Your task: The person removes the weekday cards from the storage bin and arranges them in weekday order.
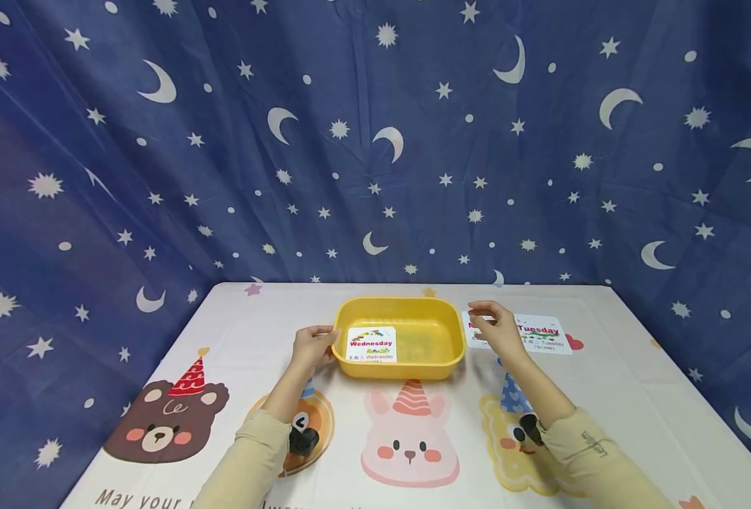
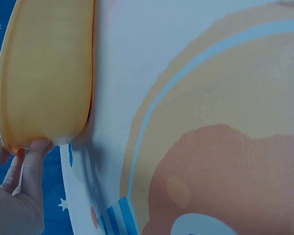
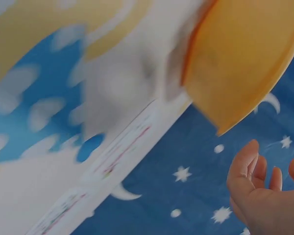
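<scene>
A yellow plastic basin [image 1: 407,371] sits near the back of the table. My left hand [image 1: 313,346] grips its left end; in the left wrist view, fingers and thumb of that hand [image 2: 27,188] pinch the basin's rim [image 2: 46,73]. Inside the basin, toward the left, lies a white Wednesday card [image 1: 372,346]. Just off the right end, my right hand [image 1: 498,331] hovers with loosely bent fingers and nothing in them, partly covering a card beginning with M [image 1: 475,339]. Beside that one is a Tuesday card [image 1: 547,332]. In the right wrist view, the hand [image 3: 267,196] is apart from the basin.
A white tablecloth [image 1: 184,481] printed with cartoon animals in party hats covers the table. Behind and along the sides hangs a blue curtain [image 1: 414,141] with white moons and stars, meeting the table's back edge.
</scene>
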The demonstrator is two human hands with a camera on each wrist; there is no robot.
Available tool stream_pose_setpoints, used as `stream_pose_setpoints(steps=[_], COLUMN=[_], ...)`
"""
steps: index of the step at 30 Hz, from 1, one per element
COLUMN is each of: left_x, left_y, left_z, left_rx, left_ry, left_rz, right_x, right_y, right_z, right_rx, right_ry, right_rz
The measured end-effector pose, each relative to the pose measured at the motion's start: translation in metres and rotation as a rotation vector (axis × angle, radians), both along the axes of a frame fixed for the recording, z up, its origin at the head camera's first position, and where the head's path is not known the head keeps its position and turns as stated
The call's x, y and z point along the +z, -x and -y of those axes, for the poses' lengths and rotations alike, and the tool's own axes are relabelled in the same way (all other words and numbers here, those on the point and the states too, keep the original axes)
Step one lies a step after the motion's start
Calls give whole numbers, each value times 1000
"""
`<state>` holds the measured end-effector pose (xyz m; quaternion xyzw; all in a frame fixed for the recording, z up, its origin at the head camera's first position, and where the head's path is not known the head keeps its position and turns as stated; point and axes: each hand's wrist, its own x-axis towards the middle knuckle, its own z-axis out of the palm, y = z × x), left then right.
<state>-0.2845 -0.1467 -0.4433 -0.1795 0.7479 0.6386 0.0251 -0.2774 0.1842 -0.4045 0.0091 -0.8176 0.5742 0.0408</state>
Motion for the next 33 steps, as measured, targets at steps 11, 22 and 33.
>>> stream_pose_setpoints(steps=[11,22,33], left_x=[3,3,1], left_y=[-2,-2,-2], left_z=[2,-1,0], left_rx=[-10,-12,0], left_ry=[-4,6,6], left_rz=[-9,-11,-17], right_x=[-1,-15,-29], right_y=[4,9,23], right_z=[45,79,100], right_rx=[116,188,188], right_ry=[37,-15,-4], right_rz=[30,109,285])
